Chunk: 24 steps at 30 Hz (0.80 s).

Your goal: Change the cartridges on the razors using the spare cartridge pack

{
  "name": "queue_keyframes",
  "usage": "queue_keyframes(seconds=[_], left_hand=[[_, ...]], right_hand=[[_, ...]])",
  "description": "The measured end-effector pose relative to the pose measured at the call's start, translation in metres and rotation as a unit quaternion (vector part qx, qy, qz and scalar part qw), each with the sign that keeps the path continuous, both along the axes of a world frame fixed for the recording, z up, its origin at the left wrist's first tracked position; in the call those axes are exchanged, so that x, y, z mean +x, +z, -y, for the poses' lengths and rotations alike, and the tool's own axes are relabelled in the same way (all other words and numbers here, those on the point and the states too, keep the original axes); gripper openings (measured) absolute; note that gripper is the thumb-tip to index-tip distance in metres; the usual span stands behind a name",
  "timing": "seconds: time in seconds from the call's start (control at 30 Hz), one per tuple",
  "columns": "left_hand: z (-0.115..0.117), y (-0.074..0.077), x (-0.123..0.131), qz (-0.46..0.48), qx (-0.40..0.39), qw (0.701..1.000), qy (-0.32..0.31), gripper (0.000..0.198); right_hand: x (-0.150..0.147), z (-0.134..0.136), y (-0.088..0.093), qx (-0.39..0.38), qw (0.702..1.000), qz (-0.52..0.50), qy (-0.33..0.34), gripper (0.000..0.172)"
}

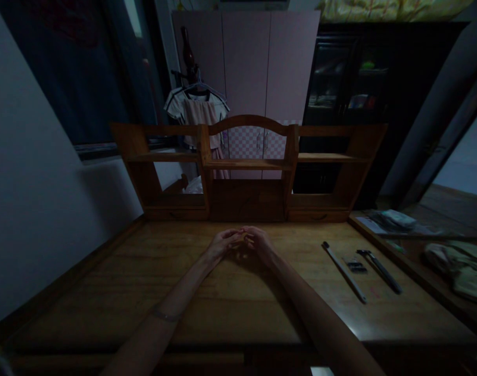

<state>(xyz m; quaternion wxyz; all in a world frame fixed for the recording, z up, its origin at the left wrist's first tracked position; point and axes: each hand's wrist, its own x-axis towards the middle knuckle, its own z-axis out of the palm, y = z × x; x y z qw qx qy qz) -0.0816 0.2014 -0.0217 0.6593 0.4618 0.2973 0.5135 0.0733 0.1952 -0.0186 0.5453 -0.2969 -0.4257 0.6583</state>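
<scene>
My left hand [224,244] and my right hand [259,242] meet over the middle of the wooden desk [152,282], just in front of its shelf unit. Their curled fingers come together at the tips, closed. The dim light and the small size hide what lies between them, if anything. A thin band [166,315] circles my left forearm. Right of my hands, a long light-grey stick with a dark head [345,273] lies on the desk. Beside it are a small dark packet [356,266] and a black-headed tool with a grey handle [382,272], perhaps a hammer.
An open wooden shelf unit [248,164] with drawers spans the desk's back edge. Past the right edge lie papers and a plastic-wrapped item [397,220], and a pale cloth bag [467,277]. A wall [46,198] borders the left. Behind stand a pink wardrobe [246,62] and hanging clothes [199,112].
</scene>
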Motion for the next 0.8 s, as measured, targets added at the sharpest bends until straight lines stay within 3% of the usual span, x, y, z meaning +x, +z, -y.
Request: queue_keyframes(seconds=[0.8], left_hand=[[-0.0075,-0.0097,-0.0062,-0.056,0.026,0.998,0.023,0.032]], right_hand=[[-0.0009,-0.0004,-0.0013,0.013,1.0,0.028,0.004,0.022]])
